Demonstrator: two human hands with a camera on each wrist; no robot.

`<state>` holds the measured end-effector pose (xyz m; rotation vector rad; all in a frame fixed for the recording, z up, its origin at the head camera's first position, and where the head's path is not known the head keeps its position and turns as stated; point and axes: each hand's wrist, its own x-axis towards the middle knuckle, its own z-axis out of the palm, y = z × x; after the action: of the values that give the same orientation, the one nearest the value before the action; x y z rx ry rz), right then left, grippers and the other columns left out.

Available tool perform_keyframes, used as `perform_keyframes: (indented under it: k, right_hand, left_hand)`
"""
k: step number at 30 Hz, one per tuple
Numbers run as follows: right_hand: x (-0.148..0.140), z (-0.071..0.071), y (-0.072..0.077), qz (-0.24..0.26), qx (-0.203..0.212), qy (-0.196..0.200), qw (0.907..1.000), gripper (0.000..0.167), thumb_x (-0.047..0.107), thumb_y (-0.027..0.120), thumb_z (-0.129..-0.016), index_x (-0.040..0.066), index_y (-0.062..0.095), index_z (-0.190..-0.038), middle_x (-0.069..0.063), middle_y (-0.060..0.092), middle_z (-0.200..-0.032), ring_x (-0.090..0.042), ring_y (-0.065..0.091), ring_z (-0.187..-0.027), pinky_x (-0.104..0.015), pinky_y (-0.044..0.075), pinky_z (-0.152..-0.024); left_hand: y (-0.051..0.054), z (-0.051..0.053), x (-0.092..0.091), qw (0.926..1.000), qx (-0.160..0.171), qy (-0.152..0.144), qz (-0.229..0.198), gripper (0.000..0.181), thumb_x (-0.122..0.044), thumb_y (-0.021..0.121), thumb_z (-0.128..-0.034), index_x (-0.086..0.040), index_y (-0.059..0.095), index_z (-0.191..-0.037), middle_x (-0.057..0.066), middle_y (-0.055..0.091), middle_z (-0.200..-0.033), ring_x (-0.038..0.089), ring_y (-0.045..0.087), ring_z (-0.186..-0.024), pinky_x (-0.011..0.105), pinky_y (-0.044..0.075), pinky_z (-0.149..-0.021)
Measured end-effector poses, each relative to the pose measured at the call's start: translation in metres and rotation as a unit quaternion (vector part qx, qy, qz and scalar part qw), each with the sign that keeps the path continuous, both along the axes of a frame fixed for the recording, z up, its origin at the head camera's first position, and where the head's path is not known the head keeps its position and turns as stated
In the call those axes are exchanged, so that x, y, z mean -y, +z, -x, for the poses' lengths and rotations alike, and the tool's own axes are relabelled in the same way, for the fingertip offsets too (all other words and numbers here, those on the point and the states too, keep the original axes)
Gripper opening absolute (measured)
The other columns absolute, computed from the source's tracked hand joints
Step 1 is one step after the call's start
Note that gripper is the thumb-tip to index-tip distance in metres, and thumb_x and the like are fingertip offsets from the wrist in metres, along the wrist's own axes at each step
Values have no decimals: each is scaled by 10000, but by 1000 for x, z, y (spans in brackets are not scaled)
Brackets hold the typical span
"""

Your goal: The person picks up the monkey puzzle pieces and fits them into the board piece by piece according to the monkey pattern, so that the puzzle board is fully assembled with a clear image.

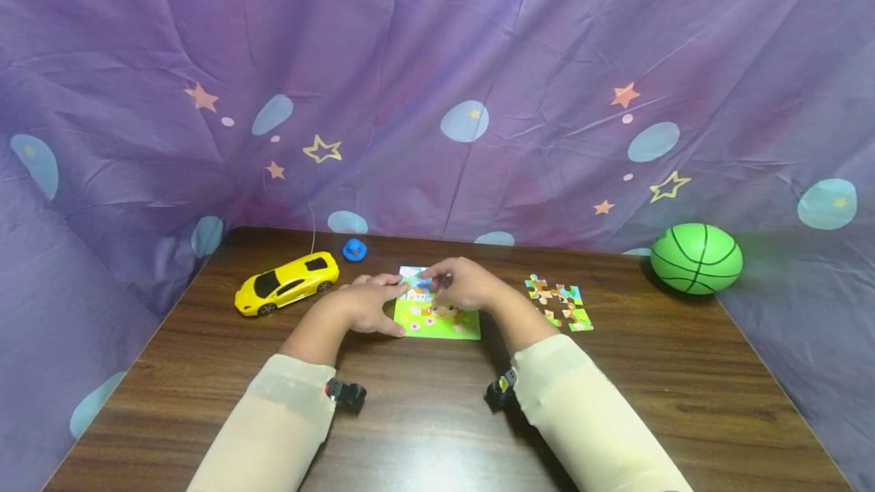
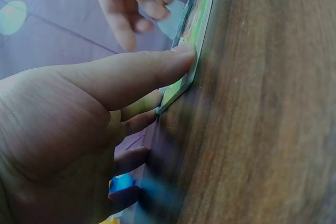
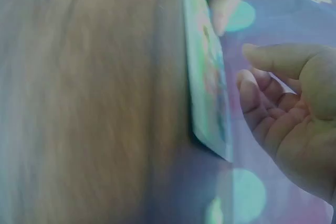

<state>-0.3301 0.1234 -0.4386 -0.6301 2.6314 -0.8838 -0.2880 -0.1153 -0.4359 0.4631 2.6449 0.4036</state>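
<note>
A puzzle board (image 1: 437,327) with a bright picture of green grass, flowers and a house lies flat on the table. My left hand (image 1: 369,305) is at its left side. In the left wrist view, the thumb (image 2: 157,74) touches the board's near corner, while the other fingers extend along its left edge. Above the board hovers my right hand (image 1: 465,285), its fingers loosely bent. The right wrist view shows a gap between thumb (image 3: 278,60) and forefinger, with nothing visible in it. Part of the board's picture is hidden beneath this hand.
Several loose jigsaw pieces (image 1: 579,317) lie right of the board. A yellow toy car (image 1: 287,283) and a small blue rubber duck (image 1: 354,250) are to the left. At the far right sits a green ball (image 1: 697,258). A purple cloth (image 1: 383,82) hangs behind the wooden table (image 1: 205,378).
</note>
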Motion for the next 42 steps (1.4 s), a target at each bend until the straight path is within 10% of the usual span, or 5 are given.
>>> perform_keyframes:
  k: [9,17,30,42]
  right_hand:
    - [-51,-7,24,814,-239,-500,9951,409,118,796,-936,102,734,-1340,-134,738,-1163,-194,678,-1032,-332,588,-925]
    - [-113,-4,32,553,-489,-933,9929,408,174,808,-953,116,725,-1348,-144,759,-1186,-236,715,-1001,-328,614,-831]
    - [-175,4,18,43,-487,-1315,9901,495,179,812,-941,31,678,-1394,-226,736,-1249,-304,718,-1116,-297,586,-836]
    - [-194,16,0,-161,-135,-1080,9939,637,200,893,-864,12,647,-1421,-266,665,-1397,-442,653,-1246,-584,548,-1084]
  left_hand:
    - [0,-1,0,10000,2,-37,3,942,-573,791,-909,-329,329,-1693,-38,209,-1810,355,202,-1657,682,234,-1308]
    - [-1,0,-1,9999,-50,-79,-44,933,-569,787,-913,-328,333,-1692,-34,218,-1808,364,207,-1654,691,227,-1307]
    - [-3,1,1,10000,-24,-40,-60,930,-563,792,-910,-332,340,-1689,-40,230,-1804,356,214,-1652,705,224,-1301]
    - [-4,2,1,10000,4,34,-77,933,-577,798,-901,-358,341,-1685,-62,228,-1803,340,199,-1661,708,206,-1307]
